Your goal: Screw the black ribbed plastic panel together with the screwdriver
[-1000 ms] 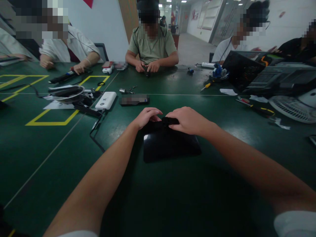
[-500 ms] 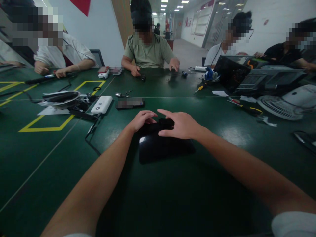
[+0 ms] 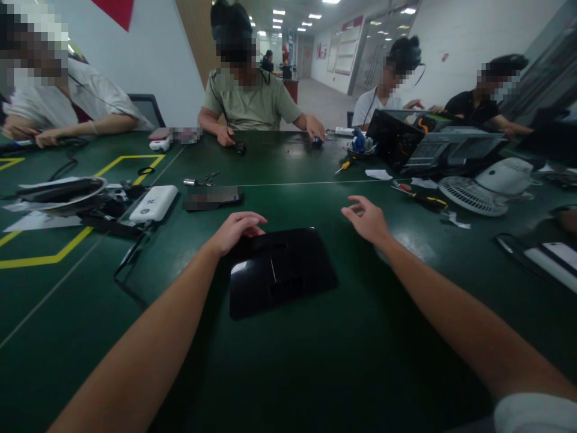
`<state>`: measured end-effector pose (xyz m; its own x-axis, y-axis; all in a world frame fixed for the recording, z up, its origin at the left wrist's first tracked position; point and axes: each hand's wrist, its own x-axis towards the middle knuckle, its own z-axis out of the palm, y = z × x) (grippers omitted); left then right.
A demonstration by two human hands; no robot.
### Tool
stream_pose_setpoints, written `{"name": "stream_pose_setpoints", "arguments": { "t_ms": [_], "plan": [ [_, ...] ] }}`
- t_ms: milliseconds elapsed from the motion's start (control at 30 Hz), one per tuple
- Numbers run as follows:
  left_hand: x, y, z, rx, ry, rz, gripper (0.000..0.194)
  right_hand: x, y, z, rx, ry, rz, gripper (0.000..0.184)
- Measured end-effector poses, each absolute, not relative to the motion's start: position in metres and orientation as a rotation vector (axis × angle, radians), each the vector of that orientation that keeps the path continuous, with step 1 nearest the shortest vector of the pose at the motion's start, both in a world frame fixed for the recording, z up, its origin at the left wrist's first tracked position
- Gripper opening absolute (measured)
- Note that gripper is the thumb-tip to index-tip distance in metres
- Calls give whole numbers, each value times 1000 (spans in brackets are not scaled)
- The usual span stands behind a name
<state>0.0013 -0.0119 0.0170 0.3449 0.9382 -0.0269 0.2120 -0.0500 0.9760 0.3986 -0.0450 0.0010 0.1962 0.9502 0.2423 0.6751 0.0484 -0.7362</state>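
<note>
A flat black glossy panel with rounded corners lies on the green table in front of me. My left hand rests on its far left corner, fingers curled over the edge. Off to the right of the panel, my right hand hovers above the table with its fingers spread and nothing in it.
A white power bank and a dark phone lie left of the panel, beside cables and a black-and-white device. A white fan, screwdrivers and an opened laptop are at the right. Several people sit around the table.
My right hand has lifted off the panel's far edge and swung out to the right, fingers opening. The small black piece at that edge is gone from view. The view has shifted rightward.
</note>
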Motion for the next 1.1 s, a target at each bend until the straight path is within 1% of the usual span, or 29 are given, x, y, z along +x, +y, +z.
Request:
{"name": "stream_pose_setpoints", "arguments": {
  "t_ms": [33, 100, 233, 367, 467, 533, 567, 700, 867, 933, 1000, 1100],
  "plan": [
    [1, -12, 18, 1525, 1089, 833, 45, 415, -40, -4, -1834, -1539, 328, 61],
    [1, -12, 19, 1536, 1097, 825, 43, 445, -33, -11, -1968, -1458, 218, 54],
    [-1, -12, 20, 1557, 1102, 805, 40, 493, -28, -11, -2154, -1298, 9, 53],
    [-2, -11, 20, 1558, 1111, 789, 38, 529, -25, -10, -2289, -1190, -132, 61],
    [-3, -9, 19, 1547, 1108, 782, 38, 550, -20, -13, -2443, -1165, -233, 75],
    [-4, -9, 18, 1546, 1109, 779, 39, 559, -15, -16, -2547, -1169, -222, 81],
    [-4, -9, 18, 1547, 1110, 779, 39, 562, -12, -16, -2581, -1177, -213, 81],
    [-3, -9, 20, 1549, 1115, 776, 39, 558, -9, -16, -2577, -1215, -289, 70],
    [-1, -11, 22, 1546, 1120, 776, 40, 540, -19, -16, -2461, -1372, -218, 42],
    [-2, -11, 22, 1542, 1118, 780, 40, 533, -23, -18, -2429, -1391, -206, 35],
    [-2, -11, 22, 1535, 1115, 784, 41, 530, -28, -18, -2395, -1407, -210, 34],
    [-2, -11, 23, 1532, 1115, 774, 41, 537, -31, -17, -2322, -1293, -312, 43]
  ]
}}
